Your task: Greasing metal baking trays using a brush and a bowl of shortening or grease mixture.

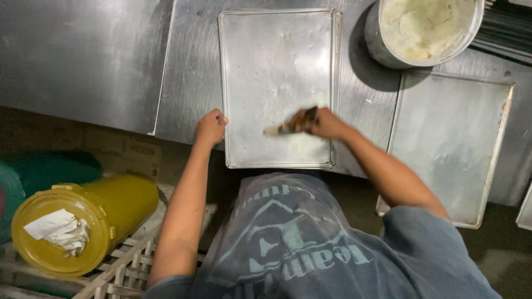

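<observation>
A rectangular metal baking tray (277, 66), flat with a low raised rim and a dull, smeared sheen, is being shown from above on a steel worktable (88, 55). The tray's left rim, near its front corner, is being gripped by the left hand (211, 127), whose fingers are curled tight over the edge. A pastry brush (288, 127) is being held by the right hand (324, 123), closed around its dark handle; the pale bristle end is blurred and is being pressed to the tray's surface near the front edge, where a whitish film is showing. Beyond the tray's far right corner, a round metal pot (424, 30) is being seen, filled with a creamy, pale yellow paste. To the right of the tray, a second rectangular metal tray (454, 144) is lying, its surface bare and matte. Below and left of the tray, off the table, a yellow plastic tub (83, 221) is lying on its side on a slatted crate, with crumpled white paper on its lid.
</observation>
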